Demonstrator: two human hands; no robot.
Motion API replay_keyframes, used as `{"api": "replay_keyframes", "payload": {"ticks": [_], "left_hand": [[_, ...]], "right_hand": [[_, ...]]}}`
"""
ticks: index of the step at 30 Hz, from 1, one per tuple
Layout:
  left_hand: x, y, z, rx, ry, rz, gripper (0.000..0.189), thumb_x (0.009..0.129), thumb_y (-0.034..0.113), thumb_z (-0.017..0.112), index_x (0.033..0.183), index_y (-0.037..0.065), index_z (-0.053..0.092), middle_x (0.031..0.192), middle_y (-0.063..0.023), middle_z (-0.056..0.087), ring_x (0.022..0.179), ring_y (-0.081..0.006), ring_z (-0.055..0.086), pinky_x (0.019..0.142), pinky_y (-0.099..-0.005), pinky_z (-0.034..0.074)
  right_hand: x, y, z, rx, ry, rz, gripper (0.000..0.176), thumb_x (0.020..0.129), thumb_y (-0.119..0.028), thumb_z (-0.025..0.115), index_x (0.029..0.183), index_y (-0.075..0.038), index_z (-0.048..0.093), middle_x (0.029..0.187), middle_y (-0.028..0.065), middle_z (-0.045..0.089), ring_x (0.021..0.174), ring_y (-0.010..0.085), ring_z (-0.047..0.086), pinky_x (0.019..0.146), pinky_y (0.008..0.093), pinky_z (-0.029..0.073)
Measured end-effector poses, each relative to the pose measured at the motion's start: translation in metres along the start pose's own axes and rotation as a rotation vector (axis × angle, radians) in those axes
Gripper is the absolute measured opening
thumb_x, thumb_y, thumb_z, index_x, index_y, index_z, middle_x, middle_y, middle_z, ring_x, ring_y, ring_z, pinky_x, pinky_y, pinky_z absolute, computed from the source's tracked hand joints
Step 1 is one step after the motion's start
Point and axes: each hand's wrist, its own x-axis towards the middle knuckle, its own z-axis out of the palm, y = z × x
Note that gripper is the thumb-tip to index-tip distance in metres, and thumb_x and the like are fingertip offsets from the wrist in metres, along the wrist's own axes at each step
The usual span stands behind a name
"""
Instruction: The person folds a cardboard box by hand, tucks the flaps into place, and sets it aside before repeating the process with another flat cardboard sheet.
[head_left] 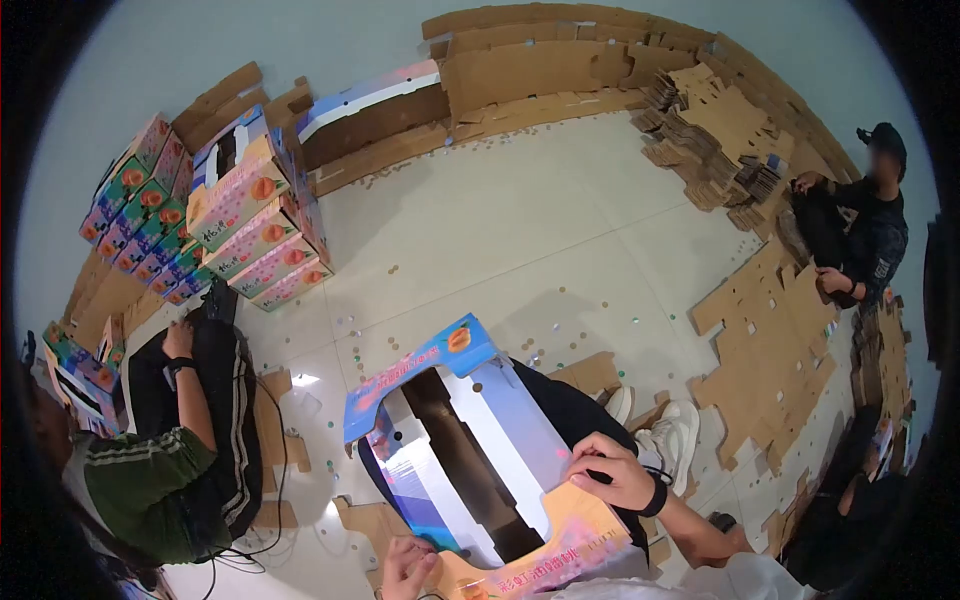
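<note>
A printed cardboard box (525, 405) rests on the person's lap, its top partly open with a dark gap down the middle between white-and-purple flaps. Its far end is blue with a peach picture, its near end orange-pink with printed characters. At the box's near right corner is my right hand (615, 473), a dark band on its wrist, fingers bent over the edge and gripping the box. My left hand (408, 566) is at the near left corner, its fingers curled against the box edge.
Stacked printed boxes (265, 235) stand at the upper left. Flattened cardboard (765, 340) and a cardboard pile (715, 130) lie at the right. People sit at left (150, 480), right (880, 220) and lower right. Small round scraps dot the tiled floor (480, 230).
</note>
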Motion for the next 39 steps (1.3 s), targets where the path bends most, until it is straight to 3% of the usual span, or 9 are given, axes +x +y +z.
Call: {"api": "replay_keyframes", "payload": {"ticks": [8,11,14,16,22,28,31,33,39], "left_hand": [[-0.014,-0.006,0.008,-0.296,0.133,0.028,0.016,0.085,0.012,0.056,0.082,-0.002,0.061,0.089,-0.0095,0.056,0.089,-0.0224,0.052,0.079,-0.0319,0.041],[-0.004,0.011,0.003,-0.338,0.172,-0.262,0.015,0.085,0.012,0.056,0.081,-0.001,0.059,0.084,-0.0081,0.056,0.086,-0.0205,0.053,0.076,-0.0321,0.042],[0.018,0.005,-0.011,-0.098,0.087,-0.216,0.014,0.084,0.013,0.057,0.081,0.0,0.058,0.081,-0.0105,0.056,0.082,-0.0241,0.055,0.073,-0.0344,0.044],[0.045,0.035,-0.011,0.664,0.037,0.124,0.042,0.073,0.019,0.071,0.113,0.011,0.062,0.084,-0.0062,0.056,0.083,-0.0245,0.051,0.076,-0.0364,0.039],[0.087,0.071,0.025,0.982,-0.314,0.256,0.057,0.079,0.04,0.066,0.132,0.026,0.05,0.091,-0.0085,0.044,0.083,-0.0237,0.043,0.078,-0.0346,0.037],[0.081,0.08,0.032,0.909,-0.123,0.119,0.031,0.084,0.039,0.062,0.102,0.013,0.059,0.092,-0.0128,0.056,0.062,-0.0274,0.062,0.054,-0.0387,0.047],[0.074,0.079,0.002,0.829,0.181,0.199,0.026,0.081,0.032,0.067,0.091,0.01,0.058,0.074,-0.0098,0.059,0.059,-0.026,0.06,0.052,-0.0361,0.046],[0.062,0.072,-0.028,0.91,0.281,-0.017,0.028,0.075,0.024,0.073,0.088,0.008,0.053,0.056,-0.0091,0.052,0.05,-0.0254,0.056,0.047,-0.035,0.041],[0.01,-0.012,-0.08,0.567,0.035,-0.093,0.058,0.075,0.005,0.071,0.124,0.012,0.041,0.089,-0.0086,0.059,0.067,-0.0187,0.062,0.051,-0.031,0.046]], "right_hand": [[0.018,0.016,0.004,0.213,-0.075,-0.141,0.023,0.087,-0.018,0.059,0.072,0.0,0.063,0.084,0.0057,0.051,0.077,0.0184,0.045,0.072,0.0304,0.036],[0.021,0.018,0.003,0.44,-0.172,-0.1,0.032,0.089,-0.023,0.056,0.066,-0.001,0.063,0.081,0.0043,0.049,0.079,0.0187,0.042,0.079,0.031,0.03],[0.021,0.016,0.004,0.58,-0.194,-0.087,0.033,0.089,-0.025,0.055,0.066,-0.004,0.065,0.079,0.0027,0.049,0.079,0.0176,0.043,0.083,0.0308,0.028],[0.016,0.02,0.01,1.448,-0.415,-0.201,0.032,0.089,-0.026,0.054,0.068,-0.006,0.067,0.082,0.0022,0.055,0.079,0.0186,0.044,0.08,0.031,0.027],[0.04,-0.003,-0.008,0.203,-0.407,-0.209,0.017,0.089,-0.027,0.059,0.093,-0.017,0.071,0.083,-0.0061,0.056,0.074,0.0096,0.049,0.075,0.0263,0.032],[0.06,-0.015,0.017,-0.448,-0.303,-0.467,0.03,0.09,-0.028,0.054,0.116,-0.017,0.062,0.079,0.0001,0.056,0.07,0.016,0.056,0.068,0.029,0.04],[0.073,-0.024,0.027,-0.58,-0.41,-0.443,0.025,0.091,-0.031,0.05,0.101,-0.012,0.062,0.072,0.0055,0.061,0.065,0.0206,0.061,0.065,0.0321,0.044],[0.081,-0.026,0.017,-0.556,-0.382,-0.455,0.026,0.092,-0.032,0.048,0.083,-0.01,0.059,0.064,0.0062,0.061,0.057,0.0255,0.061,0.061,0.0364,0.046],[0.06,-0.043,-0.084,-0.085,-0.182,0.171,0.018,0.086,-0.023,0.061,0.079,-0.007,0.055,0.061,0.0009,0.055,0.055,0.0161,0.057,0.052,0.0284,0.046]]}}
